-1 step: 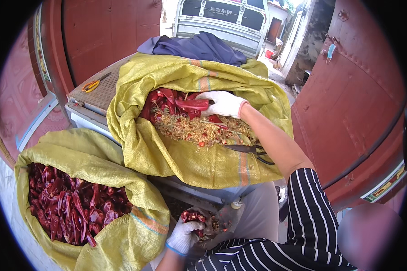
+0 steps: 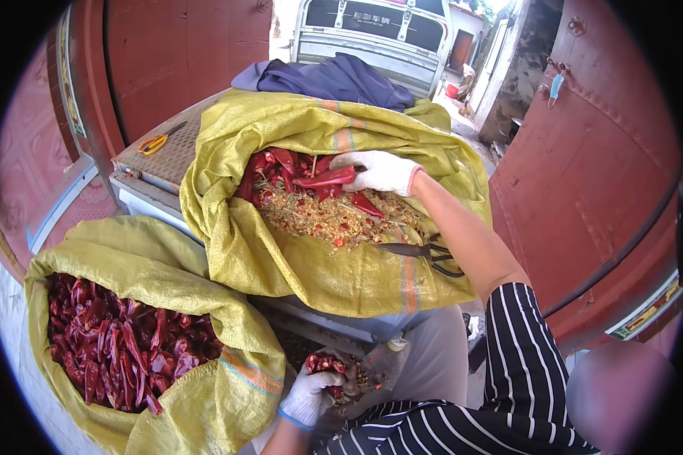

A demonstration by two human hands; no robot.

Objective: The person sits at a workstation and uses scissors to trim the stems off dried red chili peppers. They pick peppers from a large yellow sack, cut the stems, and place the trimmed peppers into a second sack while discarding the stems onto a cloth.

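My right hand (image 2: pixel 379 173), in a white glove, is over the open yellow woven sack (image 2: pixel 319 280). Its fingers are closed on the end of a dried red chili pepper (image 2: pixel 328 179). More red chilies (image 2: pixel 281 161) lie beside it, above a spread of pale seeds, stem bits and red scraps (image 2: pixel 311 216). Low in front of me, my gloved left hand (image 2: pixel 307 398) is wrapped around a bunch of dried red chilies (image 2: pixel 325 364). Black-handled scissors (image 2: pixel 442 262) rest on the near side of the sack.
A second yellow sack (image 2: pixel 129 235), full of dried red chilies (image 2: pixel 121 345), stands at the lower left. Yellow-handled pliers or snips (image 2: pixel 153 144) lie on a brown board (image 2: pixel 146 163). Dark blue cloth (image 2: pixel 326 80) lies behind the sack. Red metal doors (image 2: pixel 584 167) flank the place; a vehicle (image 2: pixel 372 42) stands beyond.
My right hand has shifted slightly to the right, and the chili at its fingers has moved a little with it. My left hand has stayed in place.
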